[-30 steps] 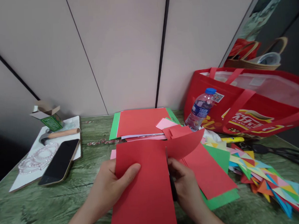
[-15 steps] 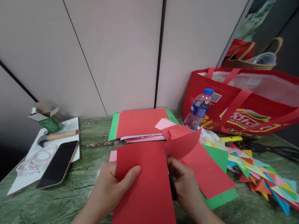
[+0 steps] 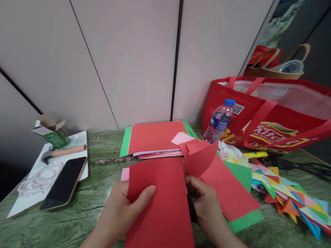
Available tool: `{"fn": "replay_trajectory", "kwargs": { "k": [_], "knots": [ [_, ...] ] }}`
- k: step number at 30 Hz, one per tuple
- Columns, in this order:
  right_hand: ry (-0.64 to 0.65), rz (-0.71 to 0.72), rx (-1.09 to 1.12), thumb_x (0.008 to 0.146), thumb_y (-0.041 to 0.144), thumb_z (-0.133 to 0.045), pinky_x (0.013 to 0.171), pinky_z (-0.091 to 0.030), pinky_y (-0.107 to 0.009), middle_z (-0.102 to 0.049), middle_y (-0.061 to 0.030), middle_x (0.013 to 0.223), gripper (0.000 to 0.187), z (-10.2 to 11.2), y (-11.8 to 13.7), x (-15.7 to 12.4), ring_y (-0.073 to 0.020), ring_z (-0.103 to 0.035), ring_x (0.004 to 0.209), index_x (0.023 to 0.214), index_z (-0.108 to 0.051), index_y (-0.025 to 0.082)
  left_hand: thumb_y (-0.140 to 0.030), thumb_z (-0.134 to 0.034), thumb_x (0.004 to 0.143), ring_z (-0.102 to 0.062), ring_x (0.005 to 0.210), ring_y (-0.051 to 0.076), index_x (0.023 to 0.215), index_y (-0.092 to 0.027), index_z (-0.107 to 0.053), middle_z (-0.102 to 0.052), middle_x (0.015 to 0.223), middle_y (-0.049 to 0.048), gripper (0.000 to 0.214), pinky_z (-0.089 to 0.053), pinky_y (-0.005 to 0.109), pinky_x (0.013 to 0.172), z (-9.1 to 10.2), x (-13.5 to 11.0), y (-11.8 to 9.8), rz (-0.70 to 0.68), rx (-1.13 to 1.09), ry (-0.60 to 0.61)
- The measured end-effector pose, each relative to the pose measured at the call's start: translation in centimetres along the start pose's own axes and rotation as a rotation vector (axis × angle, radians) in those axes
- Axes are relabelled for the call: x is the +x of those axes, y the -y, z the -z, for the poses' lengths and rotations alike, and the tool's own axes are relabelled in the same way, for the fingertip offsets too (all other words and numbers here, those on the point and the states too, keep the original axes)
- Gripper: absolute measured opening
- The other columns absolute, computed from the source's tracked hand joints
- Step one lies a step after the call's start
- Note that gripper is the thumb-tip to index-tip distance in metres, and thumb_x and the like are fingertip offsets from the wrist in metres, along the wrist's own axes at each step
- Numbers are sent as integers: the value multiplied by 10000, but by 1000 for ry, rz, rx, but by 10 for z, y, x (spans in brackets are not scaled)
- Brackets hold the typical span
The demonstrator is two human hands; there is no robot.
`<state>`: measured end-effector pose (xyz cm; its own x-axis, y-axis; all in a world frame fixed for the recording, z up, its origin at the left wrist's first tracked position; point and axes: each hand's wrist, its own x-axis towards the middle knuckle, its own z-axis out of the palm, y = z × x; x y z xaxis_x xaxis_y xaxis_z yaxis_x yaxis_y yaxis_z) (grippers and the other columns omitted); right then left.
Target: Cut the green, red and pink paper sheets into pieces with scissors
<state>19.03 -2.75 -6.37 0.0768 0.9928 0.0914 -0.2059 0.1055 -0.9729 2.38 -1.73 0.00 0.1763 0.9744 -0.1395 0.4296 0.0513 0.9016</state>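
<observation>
My left hand (image 3: 125, 209) grips the left edge of a red paper sheet (image 3: 161, 209), thumb on top. My right hand (image 3: 205, 203) is closed on black-handled scissors (image 3: 189, 196) at the sheet's right edge, the blades pointing away from me along the cut. A cut-off red strip (image 3: 202, 160) curls up to the right of the blades.
A stack of red, green and pink paper (image 3: 155, 137) lies behind. Red and green sheets (image 3: 233, 194) and colourful paper triangles (image 3: 294, 198) lie to the right. A water bottle (image 3: 220, 121) leans on a red bag (image 3: 281, 114). A phone (image 3: 64, 183), beads, a hammer and a small box sit at left.
The scissors have advanced slightly farther up the sheet, and the cut strip's tip has shifted a little to the left. Both hands stay in place.
</observation>
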Motion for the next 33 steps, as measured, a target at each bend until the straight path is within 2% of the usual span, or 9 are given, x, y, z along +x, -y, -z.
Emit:
{"fn": "replay_trajectory", "kwargs": {
  "k": [11,16,21,27,30,33],
  "knots": [
    [-23,7,-84,535,-1,-552,504,-385,-187,-546,64,544,227,5,-4,-1,-99,-480,518,649,-595,191,-406,-548,709,-473,457,122,513,-158,-548,-553,507,6,316,-358,173,373,0,1,0,-42,23,-6],
    [-21,-7,-77,555,36,-569,509,-392,-199,-559,50,555,173,2,1,-1,-108,-484,525,646,-596,181,-411,-538,711,-475,463,119,522,-158,-541,-554,514,0,315,-369,168,377,0,0,-1,-60,37,1],
    [-24,-14,-111,539,50,-568,499,-375,-196,-486,70,511,154,4,0,-1,-92,-429,494,620,-587,179,-427,-514,724,-472,468,118,518,-151,-536,-549,511,3,345,-367,167,377,0,0,-1,-71,91,-15],
    [-16,-17,-160,545,86,-578,409,-304,-162,-460,74,475,108,4,4,0,-69,-370,437,606,-558,173,-412,-540,718,-508,479,130,561,-148,-598,-601,540,13,312,-392,177,389,5,7,5,-72,64,-18],
    [2,-57,-119,560,153,-585,364,-298,-163,-411,82,415,53,1,8,1,-63,-342,377,572,-539,177,-383,-579,700,-542,498,143,579,-156,-644,-642,578,21,266,-408,183,399,10,13,10,-94,12,-9],
    [11,-86,-73,582,218,-577,335,-290,-170,-359,91,359,81,-4,12,2,-65,-325,330,543,-512,190,-346,-617,678,-561,497,153,548,-165,-663,-660,580,23,227,-419,193,409,13,18,15,-96,-58,-17]
  ]
}}
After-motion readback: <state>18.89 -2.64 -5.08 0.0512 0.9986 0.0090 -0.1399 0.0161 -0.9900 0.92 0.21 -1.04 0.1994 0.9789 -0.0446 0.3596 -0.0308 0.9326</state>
